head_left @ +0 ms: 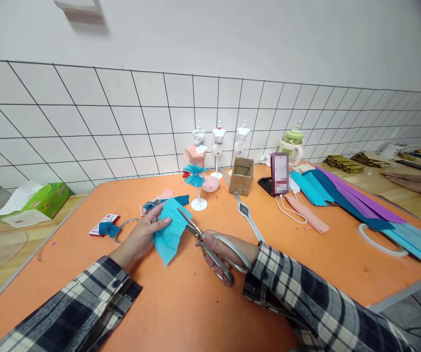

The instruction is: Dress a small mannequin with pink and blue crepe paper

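Observation:
A piece of light blue crepe paper (169, 234) is pinched in my left hand (146, 232), its thumb lying on the front. My right hand (219, 252) grips a pair of metal scissors (210, 239) by the handles. The blades point up and left and meet the paper's right side; whether they are parted is hard to make out. Just behind the paper stands a small white dress form (198, 203) wearing a pink top and a blue ruffle. Blue and pink paper scraps (181, 200) lie behind my left hand.
Several small dress forms (218, 142) stand near the tiled wall, beside a cardboard box (241, 177) and pink bowl (210, 184). A phone (279, 173) and bottle (291, 146) are further right. Coloured paper strips (364, 200) cover the right side; a tissue pack (51, 199) is left.

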Demonstrator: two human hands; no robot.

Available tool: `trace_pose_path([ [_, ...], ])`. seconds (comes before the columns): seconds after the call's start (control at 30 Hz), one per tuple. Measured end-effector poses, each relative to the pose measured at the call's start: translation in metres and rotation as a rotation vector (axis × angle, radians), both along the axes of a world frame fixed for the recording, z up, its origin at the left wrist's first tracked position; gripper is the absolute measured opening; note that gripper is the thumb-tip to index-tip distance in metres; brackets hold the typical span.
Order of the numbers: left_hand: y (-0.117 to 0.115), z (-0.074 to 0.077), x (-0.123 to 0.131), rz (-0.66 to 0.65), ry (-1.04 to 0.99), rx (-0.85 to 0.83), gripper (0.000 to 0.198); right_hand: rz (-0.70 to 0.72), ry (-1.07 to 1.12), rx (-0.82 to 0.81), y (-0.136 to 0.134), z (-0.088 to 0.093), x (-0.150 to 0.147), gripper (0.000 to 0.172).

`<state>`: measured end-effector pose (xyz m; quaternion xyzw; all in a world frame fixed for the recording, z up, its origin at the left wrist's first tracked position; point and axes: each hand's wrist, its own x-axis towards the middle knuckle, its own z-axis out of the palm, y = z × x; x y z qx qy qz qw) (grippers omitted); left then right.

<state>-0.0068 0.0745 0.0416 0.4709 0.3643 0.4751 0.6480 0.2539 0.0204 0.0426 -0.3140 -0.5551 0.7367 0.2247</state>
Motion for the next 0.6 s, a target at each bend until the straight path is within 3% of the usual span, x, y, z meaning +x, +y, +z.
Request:
trace_pose_path([
  [0.6,-0.002,0.004,0.001,0.031,0.043,0.037,0.063,-0.06,-0.184,0.112,-0.007,0.014,0.0,0.057],
])
